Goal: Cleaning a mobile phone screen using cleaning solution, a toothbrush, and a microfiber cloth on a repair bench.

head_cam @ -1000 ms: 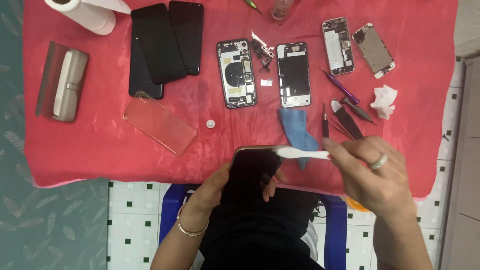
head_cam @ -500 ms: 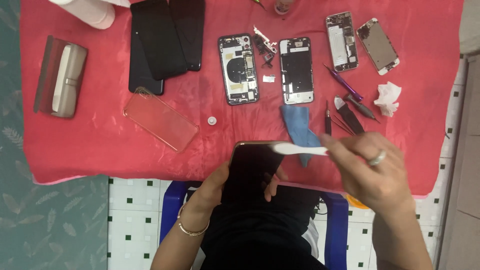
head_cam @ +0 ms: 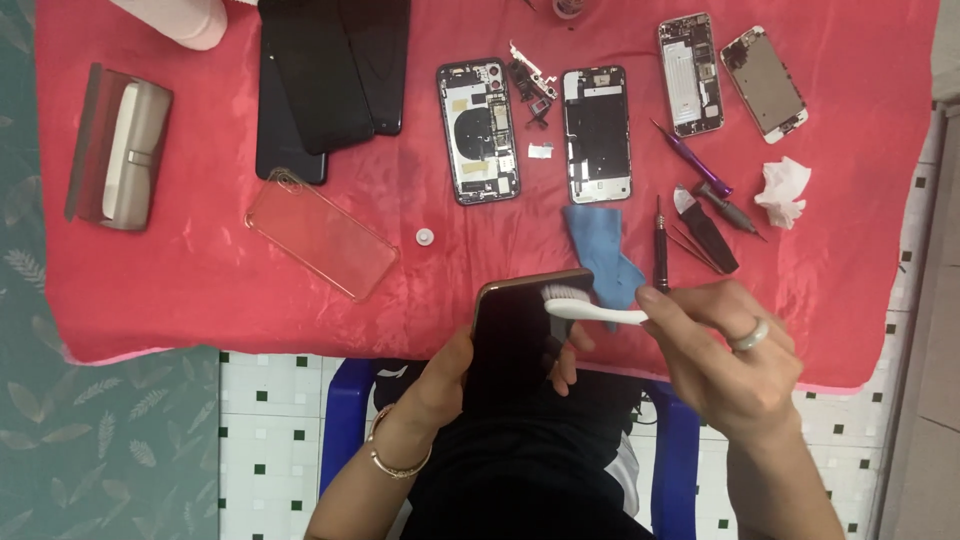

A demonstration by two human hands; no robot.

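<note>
white toothbrush (head_cam: 590,310) pinched in right hand (head_cam: 725,365); left hand (head_cam: 450,380) grips black phone (head_cam: 515,340).

Screens are pretty much all over this one. The phone (head_cam: 515,340) held at the near edge of the red cloth (head_cam: 150,290) has a dark, blank screen with a gold-brown rim, its top corner under a white brush head. Up at the far side there's a stack of black glass panels (head_cam: 325,80), three or so, overlapping, all flat rectangles with nothing lit. Far right, a small screen panel (head_cam: 765,82) lies tilted with its grey metal back up and a white border around it. No packages, labels or signs that show.
</note>
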